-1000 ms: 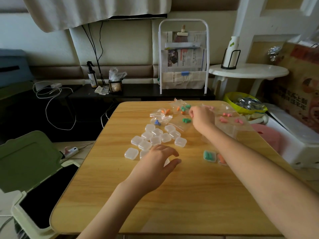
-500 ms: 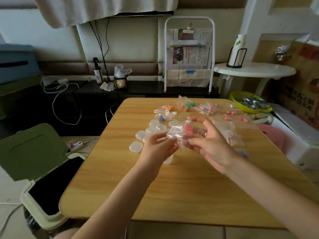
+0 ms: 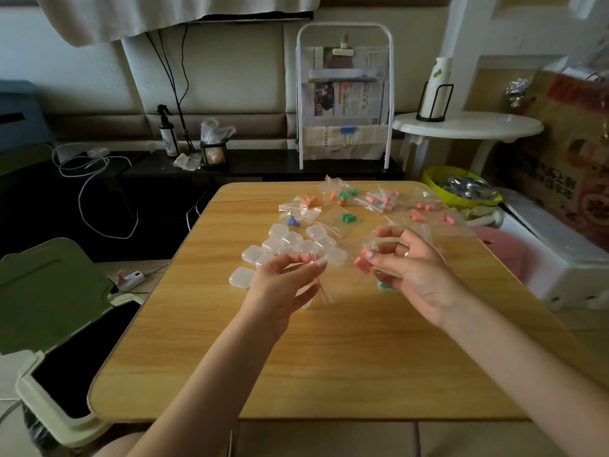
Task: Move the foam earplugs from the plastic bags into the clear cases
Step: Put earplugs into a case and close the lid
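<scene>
Above the wooden table (image 3: 329,351), both hands hold one small clear plastic bag (image 3: 342,275) between them. My left hand (image 3: 283,285) pinches its red-striped zip edge. My right hand (image 3: 412,272) grips the other side, where pink foam earplugs (image 3: 362,262) sit inside the bag. Behind the hands lies a cluster of several small clear cases (image 3: 296,244), lids shut. Further back are several bags with orange (image 3: 308,201), green (image 3: 347,218), blue (image 3: 292,221) and pink earplugs (image 3: 382,199). A case holding teal earplugs (image 3: 384,285) peeks out under my right hand.
A green bin with its lid up (image 3: 52,311) stands at the table's left. A white round side table (image 3: 468,127) and a yellow bowl (image 3: 458,188) are at the back right. A white magazine rack (image 3: 344,103) stands behind the table.
My right hand fetched a bag of pink earplugs from the back of the table and brought it toward me. My left hand rose from the cases and took hold of the bag's zip edge.
</scene>
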`<state>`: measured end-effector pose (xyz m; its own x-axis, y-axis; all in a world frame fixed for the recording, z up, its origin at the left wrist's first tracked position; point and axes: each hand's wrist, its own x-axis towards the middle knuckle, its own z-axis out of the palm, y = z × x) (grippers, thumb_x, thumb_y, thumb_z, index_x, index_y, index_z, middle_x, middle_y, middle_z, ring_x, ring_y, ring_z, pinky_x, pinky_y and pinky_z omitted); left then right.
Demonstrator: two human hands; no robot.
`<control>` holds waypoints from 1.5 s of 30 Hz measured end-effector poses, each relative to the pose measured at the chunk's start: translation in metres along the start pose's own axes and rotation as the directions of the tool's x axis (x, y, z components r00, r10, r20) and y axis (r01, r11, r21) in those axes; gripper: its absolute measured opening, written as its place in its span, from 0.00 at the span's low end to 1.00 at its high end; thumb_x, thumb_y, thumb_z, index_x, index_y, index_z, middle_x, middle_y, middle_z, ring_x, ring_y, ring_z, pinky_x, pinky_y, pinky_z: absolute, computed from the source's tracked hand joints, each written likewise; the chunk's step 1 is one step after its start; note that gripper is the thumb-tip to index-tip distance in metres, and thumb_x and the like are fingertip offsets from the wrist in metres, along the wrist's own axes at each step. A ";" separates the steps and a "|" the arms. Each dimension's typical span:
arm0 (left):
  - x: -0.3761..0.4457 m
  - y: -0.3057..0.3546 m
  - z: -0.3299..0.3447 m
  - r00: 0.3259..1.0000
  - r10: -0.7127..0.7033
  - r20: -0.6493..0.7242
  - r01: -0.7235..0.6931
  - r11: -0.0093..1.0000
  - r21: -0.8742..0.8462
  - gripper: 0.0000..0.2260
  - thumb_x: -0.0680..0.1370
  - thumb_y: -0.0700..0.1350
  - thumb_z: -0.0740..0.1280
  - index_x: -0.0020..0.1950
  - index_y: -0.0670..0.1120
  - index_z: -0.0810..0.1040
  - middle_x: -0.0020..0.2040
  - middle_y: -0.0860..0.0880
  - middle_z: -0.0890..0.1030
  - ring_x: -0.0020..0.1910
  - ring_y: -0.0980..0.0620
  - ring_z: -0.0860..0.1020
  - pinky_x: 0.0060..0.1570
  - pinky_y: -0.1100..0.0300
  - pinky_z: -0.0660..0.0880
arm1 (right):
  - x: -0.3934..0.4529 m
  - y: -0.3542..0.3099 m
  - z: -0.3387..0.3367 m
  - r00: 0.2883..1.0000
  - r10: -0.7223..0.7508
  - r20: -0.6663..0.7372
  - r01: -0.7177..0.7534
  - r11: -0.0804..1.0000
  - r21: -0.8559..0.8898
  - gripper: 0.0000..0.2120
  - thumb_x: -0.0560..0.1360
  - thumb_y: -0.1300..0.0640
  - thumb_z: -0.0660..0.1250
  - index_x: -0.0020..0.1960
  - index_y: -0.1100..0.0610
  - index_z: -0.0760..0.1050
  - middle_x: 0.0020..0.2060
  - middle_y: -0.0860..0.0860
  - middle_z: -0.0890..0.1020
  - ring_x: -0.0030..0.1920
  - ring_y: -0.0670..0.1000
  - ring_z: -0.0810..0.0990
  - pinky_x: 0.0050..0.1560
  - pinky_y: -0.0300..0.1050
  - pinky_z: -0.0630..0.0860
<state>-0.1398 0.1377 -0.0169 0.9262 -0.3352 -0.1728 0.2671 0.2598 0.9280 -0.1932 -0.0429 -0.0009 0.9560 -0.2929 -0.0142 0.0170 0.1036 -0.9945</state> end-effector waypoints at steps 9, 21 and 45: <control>-0.003 0.007 0.014 0.993 0.112 -0.036 -0.112 0.994 -0.009 0.11 0.69 0.36 0.75 0.36 0.45 0.73 0.36 0.45 0.76 0.35 0.51 0.79 0.35 0.62 0.79 | -0.010 0.004 0.013 0.840 -0.542 0.025 0.438 0.651 -0.619 0.07 0.75 0.59 0.68 0.51 0.54 0.72 0.46 0.45 0.75 0.49 0.46 0.75 0.49 0.39 0.74; -0.003 0.004 0.024 0.982 0.153 0.114 -0.147 0.988 -0.055 0.07 0.68 0.38 0.73 0.41 0.42 0.76 0.35 0.45 0.80 0.33 0.52 0.80 0.39 0.65 0.79 | -0.016 0.007 0.026 0.967 -0.239 0.083 0.251 0.950 -0.186 0.02 0.74 0.64 0.69 0.46 0.62 0.79 0.38 0.56 0.85 0.40 0.52 0.85 0.40 0.41 0.81; -0.008 -0.013 0.024 0.711 0.559 0.427 -0.579 0.120 0.807 0.13 0.77 0.33 0.62 0.35 0.45 0.65 0.31 0.48 0.68 0.28 0.52 0.63 0.28 0.59 0.61 | -0.015 0.023 0.038 0.860 -0.478 0.179 0.468 0.600 -0.649 0.16 0.82 0.56 0.56 0.35 0.48 0.61 0.26 0.45 0.68 0.27 0.45 0.66 0.29 0.38 0.61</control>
<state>-0.1573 0.1151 -0.0192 0.6939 -0.4797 0.5370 -0.7188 -0.5055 0.4773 -0.1964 -0.0004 -0.0198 0.8663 -0.1318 0.4818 0.2675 -0.6921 -0.6704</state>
